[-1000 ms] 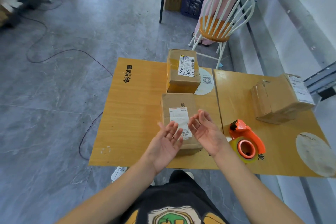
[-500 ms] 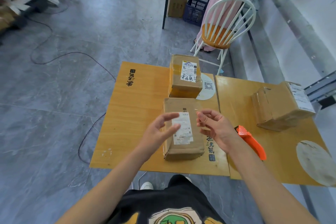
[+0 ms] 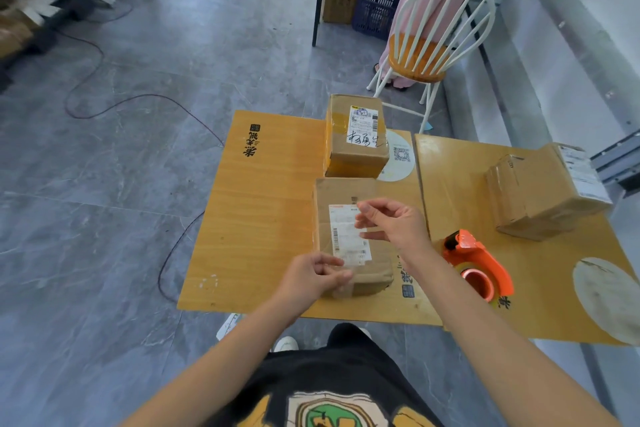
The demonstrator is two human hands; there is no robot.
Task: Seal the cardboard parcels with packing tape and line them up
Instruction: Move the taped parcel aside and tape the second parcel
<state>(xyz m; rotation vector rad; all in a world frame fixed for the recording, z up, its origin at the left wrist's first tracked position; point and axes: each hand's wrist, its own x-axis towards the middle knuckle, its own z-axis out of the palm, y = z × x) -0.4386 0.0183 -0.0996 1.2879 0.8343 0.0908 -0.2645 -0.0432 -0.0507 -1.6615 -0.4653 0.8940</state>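
Lying on yellow wooden table (image 3: 263, 218), orange plastic tape dispenser (image 3: 474, 260) sits just right of the right forearm. 3 brown cardboard boxes: near parcel (image 3: 346, 191) under both hands, second parcel (image 3: 356, 146) just behind it, third parcel (image 3: 540, 198) well apart right, white spindle chair (image 3: 415, 59) farther back. Left hand (image 3: 311, 279) and right hand (image 3: 398, 224) both curled, each pinching an end of a clear tape strip (image 3: 349, 243) above near parcel.

grey marbled floor (image 3: 121, 218) fills 9 to 12 o'clock, a dark cable (image 3: 156, 96) looping across it. white spindle chair (image 3: 414, 69), orange seat, at 1 o'clock; pale wall (image 3: 588, 10) at 2 o'clock.
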